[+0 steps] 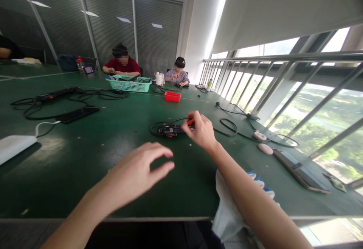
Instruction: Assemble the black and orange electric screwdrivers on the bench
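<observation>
On the green table lies a slim black corded tool with small red parts, possibly an electric screwdriver. Its cable loops around it. My right hand is at the tool's right end, thumb and fingers closed around a small orange and black piece. Whether that piece belongs to the black tool cannot be made out. Nearer to me, my left hand hovers over the table, thumb and fingers apart, with nothing between them. Under my right forearm, white gloves with blue fingertips hang over the table edge.
Ahead stand a red tray and a teal basket of tools. At left are another corded tool, a phone and a white power bank. A tablet-like device lies right, beside railings. Two people sit opposite.
</observation>
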The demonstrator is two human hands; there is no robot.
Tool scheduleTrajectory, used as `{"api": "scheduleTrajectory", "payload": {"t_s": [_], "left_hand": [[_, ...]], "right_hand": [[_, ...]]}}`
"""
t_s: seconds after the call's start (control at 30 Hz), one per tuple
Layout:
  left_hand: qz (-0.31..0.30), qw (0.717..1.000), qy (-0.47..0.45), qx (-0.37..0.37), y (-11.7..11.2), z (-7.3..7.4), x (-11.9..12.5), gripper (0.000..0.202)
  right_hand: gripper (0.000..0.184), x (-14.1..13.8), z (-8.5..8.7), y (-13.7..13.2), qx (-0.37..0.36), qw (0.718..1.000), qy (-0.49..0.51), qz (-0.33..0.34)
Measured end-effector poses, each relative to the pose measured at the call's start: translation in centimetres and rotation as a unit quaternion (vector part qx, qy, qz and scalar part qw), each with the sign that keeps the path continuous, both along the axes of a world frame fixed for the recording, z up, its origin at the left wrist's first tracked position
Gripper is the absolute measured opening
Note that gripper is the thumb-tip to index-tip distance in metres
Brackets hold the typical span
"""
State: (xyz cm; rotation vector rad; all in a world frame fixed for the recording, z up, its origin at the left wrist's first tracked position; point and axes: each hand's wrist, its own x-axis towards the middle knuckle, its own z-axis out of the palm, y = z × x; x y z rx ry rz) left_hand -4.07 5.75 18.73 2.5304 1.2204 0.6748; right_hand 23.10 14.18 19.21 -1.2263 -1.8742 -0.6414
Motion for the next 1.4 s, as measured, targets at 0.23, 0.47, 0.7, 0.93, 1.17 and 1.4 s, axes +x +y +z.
{"api": "scheduleTrajectory", "payload": {"t_s": [0.23,0.47,0.7,0.93,1.17,1.4], "left_hand": [[0.005,0.999,0.038,0.009,14.9,-2.7,4.7,0.070],[-0.041,0.997,-0.016,0.070,17.2,-5.7,4.6,0.055],[-0.039,0.996,-0.018,0.073,17.5,-6.2,4.3,0.059],[-0.061,0.996,-0.045,0.048,16.8,-6.4,3.7,0.064],[-0.060,0.996,-0.053,0.045,16.9,-6.5,3.6,0.064],[-0.027,0.998,-0.024,0.061,16.6,-6.1,3.7,0.063]], "right_hand": [[0.013,-0.3,-0.2,0.2,-0.008,1.000,-0.018,-0.022],[0.033,-0.4,0.5,-0.4,-0.060,0.998,0.030,0.014],[0.026,-0.6,0.0,-0.1,-0.064,0.988,0.141,-0.014],[0.022,-1.2,-0.4,-0.2,-0.040,0.991,0.118,-0.047],[0.017,-1.0,-0.2,-0.3,-0.005,0.997,0.055,-0.054],[0.019,-0.9,-0.3,-0.3,0.012,0.996,0.072,-0.050]]}}
